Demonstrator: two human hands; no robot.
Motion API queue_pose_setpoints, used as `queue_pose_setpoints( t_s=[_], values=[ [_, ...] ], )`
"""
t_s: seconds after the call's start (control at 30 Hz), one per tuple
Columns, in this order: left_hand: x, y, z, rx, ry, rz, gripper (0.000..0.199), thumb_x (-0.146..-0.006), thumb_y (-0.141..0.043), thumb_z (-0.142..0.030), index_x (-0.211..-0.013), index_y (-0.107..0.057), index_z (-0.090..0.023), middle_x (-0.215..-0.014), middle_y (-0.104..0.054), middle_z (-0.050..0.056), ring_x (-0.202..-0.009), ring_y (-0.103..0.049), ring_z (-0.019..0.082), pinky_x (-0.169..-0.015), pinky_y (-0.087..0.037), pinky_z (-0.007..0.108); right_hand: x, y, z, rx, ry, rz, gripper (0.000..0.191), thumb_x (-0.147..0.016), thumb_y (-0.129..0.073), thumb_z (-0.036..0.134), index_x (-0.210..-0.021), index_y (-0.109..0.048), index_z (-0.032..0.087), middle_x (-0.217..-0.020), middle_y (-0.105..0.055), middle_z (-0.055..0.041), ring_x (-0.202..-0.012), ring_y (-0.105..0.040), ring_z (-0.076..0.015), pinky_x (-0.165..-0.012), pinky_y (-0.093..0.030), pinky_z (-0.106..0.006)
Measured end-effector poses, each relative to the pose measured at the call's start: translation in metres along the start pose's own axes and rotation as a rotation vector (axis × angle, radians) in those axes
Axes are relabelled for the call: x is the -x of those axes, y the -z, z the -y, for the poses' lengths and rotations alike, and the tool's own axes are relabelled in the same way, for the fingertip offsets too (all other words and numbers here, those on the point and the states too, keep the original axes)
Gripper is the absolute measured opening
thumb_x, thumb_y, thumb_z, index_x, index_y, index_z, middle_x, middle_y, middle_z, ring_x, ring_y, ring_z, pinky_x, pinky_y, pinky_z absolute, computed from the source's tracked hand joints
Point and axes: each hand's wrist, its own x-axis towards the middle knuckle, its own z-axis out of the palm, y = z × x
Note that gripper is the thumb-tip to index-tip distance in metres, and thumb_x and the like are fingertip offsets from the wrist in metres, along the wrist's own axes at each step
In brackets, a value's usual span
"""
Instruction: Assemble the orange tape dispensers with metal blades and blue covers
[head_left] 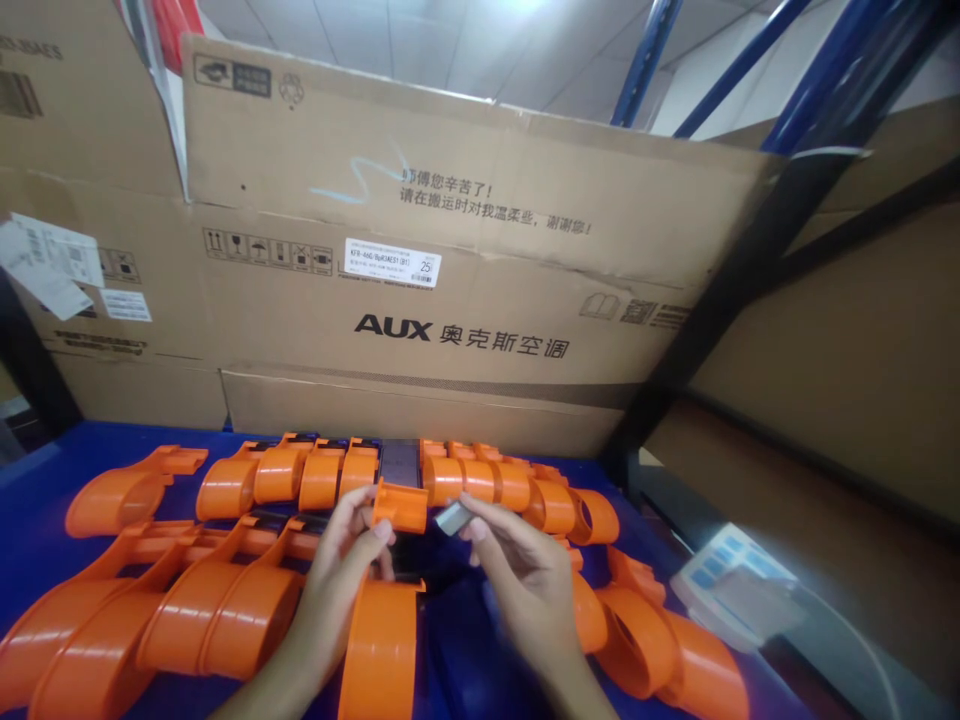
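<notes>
Two pinches: L hand (346, 553), glossy orange plastic pc (405, 508); R hand (523, 567), rect. grey block (452, 518)

The orange parts (386, 650) were smooth, glossy plastic, with bright streaks of light on their curved faces. The small grey piece (454, 517) near the right hand's fingertips (466, 505) looked like metal with a soft sheen; the far boxes (450, 250) were brown cardboard, largely smooth and matt.

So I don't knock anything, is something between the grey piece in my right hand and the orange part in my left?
Nothing visible is; an open gap separates the grey piece in your right hand from the orange part in your left.
</notes>
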Motion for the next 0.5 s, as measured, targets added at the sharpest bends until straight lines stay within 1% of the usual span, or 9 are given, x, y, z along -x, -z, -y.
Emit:
queue_pose_setpoints(
  t_s=[0.1,0.17,0.2,0.27,0.3,0.4,0.43,0.5],
  values=[
    [0.001,0.0,0.001,0.005,0.015,0.009,0.044,-0.08,-0.081,-0.042,-0.116,-0.061,-0.025,-0.078,-0.068,-0.003,-0.053,-0.06,0.012,-0.053,-0.049,0.024,-0.001,-0.003,0.001,-0.14,-0.073,-0.045,0.022,-0.092,-0.073,0.043,-0.1,-0.081,0.023,-0.074,-0.072,-0.0031,-0.06,-0.061,-0.0178,-0.058,-0.053,-0.031],
    [0.002,-0.001,0.0,-0.013,0.018,0.011,0.042,-0.081,-0.08,-0.044,-0.114,-0.062,-0.025,-0.077,-0.068,-0.003,-0.052,-0.059,0.012,-0.052,-0.049,0.023,-0.002,-0.005,0.001,-0.219,-0.12,-0.077,0.024,-0.089,-0.077,0.04,-0.106,-0.076,0.024,-0.07,-0.07,-0.0002,-0.054,-0.057,-0.0148,-0.054,-0.049,-0.028],
    [0.002,-0.001,-0.001,-0.028,0.016,0.016,0.04,-0.082,-0.079,-0.044,-0.112,-0.062,-0.024,-0.076,-0.068,-0.002,-0.052,-0.06,0.012,-0.052,-0.049,0.023,-0.003,-0.007,0.001,-0.261,-0.141,-0.082,0.029,-0.088,-0.079,0.039,-0.112,-0.073,0.024,-0.069,-0.069,0.0012,-0.053,-0.057,-0.0139,-0.053,-0.048,-0.027],
    [0.003,-0.002,-0.003,-0.052,0.014,0.02,0.039,-0.083,-0.078,-0.046,-0.111,-0.063,-0.023,-0.074,-0.067,-0.002,-0.051,-0.06,0.012,-0.052,-0.048,0.023,-0.004,-0.008,-0.001,-0.335,-0.178,-0.077,0.04,-0.086,-0.081,0.037,-0.122,-0.067,0.025,-0.071,-0.071,0.002,-0.055,-0.06,-0.0138,-0.056,-0.049,-0.027],
    [0.004,-0.003,-0.004,-0.057,0.017,0.022,0.04,-0.082,-0.078,-0.047,-0.11,-0.063,-0.023,-0.073,-0.067,-0.003,-0.051,-0.06,0.013,-0.052,-0.048,0.023,-0.005,-0.009,-0.003,-0.364,-0.197,-0.065,0.041,-0.085,-0.082,0.037,-0.121,-0.067,0.024,-0.074,-0.073,0.001,-0.059,-0.063,-0.0146,-0.061,-0.051,-0.027],
    [0.005,-0.004,-0.005,-0.059,0.016,0.02,0.042,-0.081,-0.08,-0.048,-0.111,-0.065,-0.023,-0.075,-0.068,-0.002,-0.052,-0.061,0.013,-0.053,-0.048,0.024,-0.007,-0.01,-0.008,-0.413,-0.256,-0.036,0.028,-0.083,-0.085,0.036,-0.103,-0.072,0.022,-0.085,-0.078,-0.0033,-0.076,-0.07,-0.0179,-0.076,-0.054,-0.03],
    [0.006,-0.004,-0.004,-0.058,0.012,0.024,0.042,-0.081,-0.079,-0.048,-0.112,-0.065,-0.024,-0.076,-0.069,-0.001,-0.053,-0.061,0.013,-0.054,-0.048,0.024,-0.008,-0.01,-0.01,-0.419,-0.268,-0.037,0.024,-0.083,-0.085,0.036,-0.097,-0.073,0.021,-0.085,-0.079,-0.0037,-0.079,-0.071,-0.0185,-0.078,-0.054,-0.03],
    [0.005,-0.002,-0.002,-0.056,0.014,0.041,0.041,-0.083,-0.078,-0.047,-0.115,-0.063,-0.025,-0.077,-0.069,-0.001,-0.053,-0.061,0.013,-0.054,-0.049,0.024,-0.009,-0.01,-0.013,-0.425,-0.279,-0.052,0.022,-0.083,-0.085,0.037,-0.092,-0.073,0.021,-0.084,-0.078,-0.003,-0.079,-0.07,-0.0188,-0.079,-0.054,-0.03]
  ],
)
